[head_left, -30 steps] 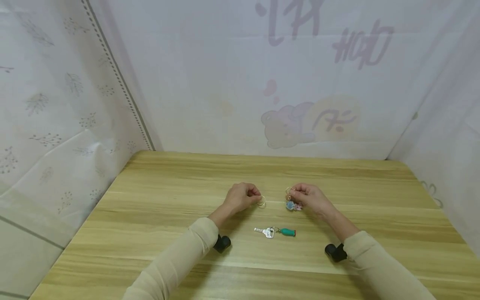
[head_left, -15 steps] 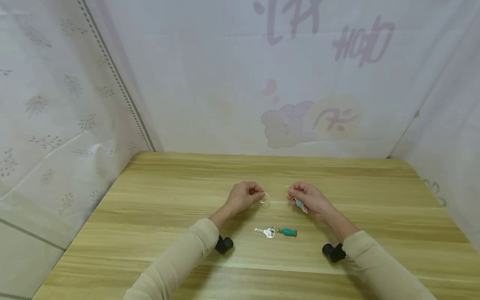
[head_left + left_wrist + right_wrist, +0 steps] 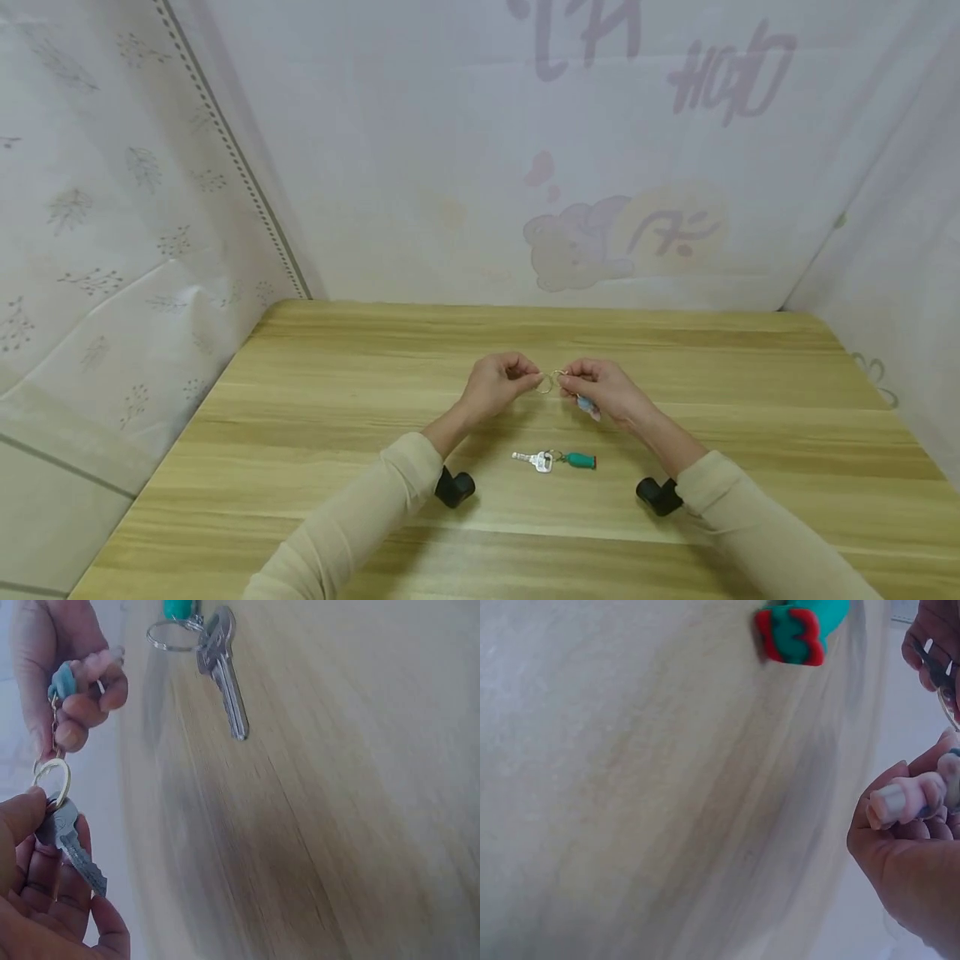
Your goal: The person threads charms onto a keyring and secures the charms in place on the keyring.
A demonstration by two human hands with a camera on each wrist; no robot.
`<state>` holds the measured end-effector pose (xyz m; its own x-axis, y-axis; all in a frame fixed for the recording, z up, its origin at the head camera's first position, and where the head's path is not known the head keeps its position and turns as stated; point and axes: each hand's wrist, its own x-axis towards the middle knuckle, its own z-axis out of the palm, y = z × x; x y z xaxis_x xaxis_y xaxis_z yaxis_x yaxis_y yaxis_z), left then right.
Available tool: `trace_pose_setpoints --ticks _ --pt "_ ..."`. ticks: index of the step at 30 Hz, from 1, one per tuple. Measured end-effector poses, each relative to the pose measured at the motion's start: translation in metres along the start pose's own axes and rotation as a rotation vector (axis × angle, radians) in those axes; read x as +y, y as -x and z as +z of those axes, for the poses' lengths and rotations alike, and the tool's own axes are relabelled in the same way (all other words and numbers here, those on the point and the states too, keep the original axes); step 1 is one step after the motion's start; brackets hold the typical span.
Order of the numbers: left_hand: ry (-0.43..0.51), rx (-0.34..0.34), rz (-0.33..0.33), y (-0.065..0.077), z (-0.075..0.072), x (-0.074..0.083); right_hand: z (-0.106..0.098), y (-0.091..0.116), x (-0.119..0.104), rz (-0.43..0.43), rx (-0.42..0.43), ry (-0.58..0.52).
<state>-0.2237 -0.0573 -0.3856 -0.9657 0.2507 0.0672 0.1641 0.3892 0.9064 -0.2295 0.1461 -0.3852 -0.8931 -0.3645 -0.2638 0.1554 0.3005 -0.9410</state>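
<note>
Over the table, my left hand (image 3: 495, 385) pinches a gold key ring (image 3: 68, 782) with thumb and finger. A silver key (image 3: 81, 859) hangs from that ring, against the curled fingers. Facing it, my right hand (image 3: 606, 388) pinches a keychain by its gold ring (image 3: 559, 373). The keychain's blue and pink figure charm (image 3: 66, 681) lies against the right fingers, its pale pink end (image 3: 909, 799) showing in the right wrist view. The two rings meet or overlap between the fingertips in the head view.
Nearer the body on the wooden table (image 3: 315, 400), a second silver key (image 3: 537, 461) lies joined by a ring to a green charm (image 3: 581, 461) with a red end. Printed cloth (image 3: 420, 167) hangs behind the table. Black wrist cameras (image 3: 454, 487) sit under both forearms.
Both hands have come together and slightly away from the body, bringing the rings from well apart to each other. The right hand has gathered the hanging charm in against its fingers.
</note>
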Motion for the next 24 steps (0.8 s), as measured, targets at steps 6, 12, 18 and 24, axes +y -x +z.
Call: trace_pose_setpoints --ticks 6,12,18,24 --pt "0.014 0.034 0.024 0.001 0.002 0.006 0.003 0.004 -0.006 -0.082 0.032 -0.039" --pt "-0.008 0.109 0.018 0.002 0.002 0.01 0.005 0.007 -0.009 -0.166 0.089 0.016" --pt "0.037 0.125 0.044 0.002 0.004 0.013 0.012 0.006 -0.012 -0.231 0.139 0.127" --pt "0.058 0.116 0.034 0.003 0.006 0.014 0.016 0.008 -0.014 -0.242 0.209 0.17"
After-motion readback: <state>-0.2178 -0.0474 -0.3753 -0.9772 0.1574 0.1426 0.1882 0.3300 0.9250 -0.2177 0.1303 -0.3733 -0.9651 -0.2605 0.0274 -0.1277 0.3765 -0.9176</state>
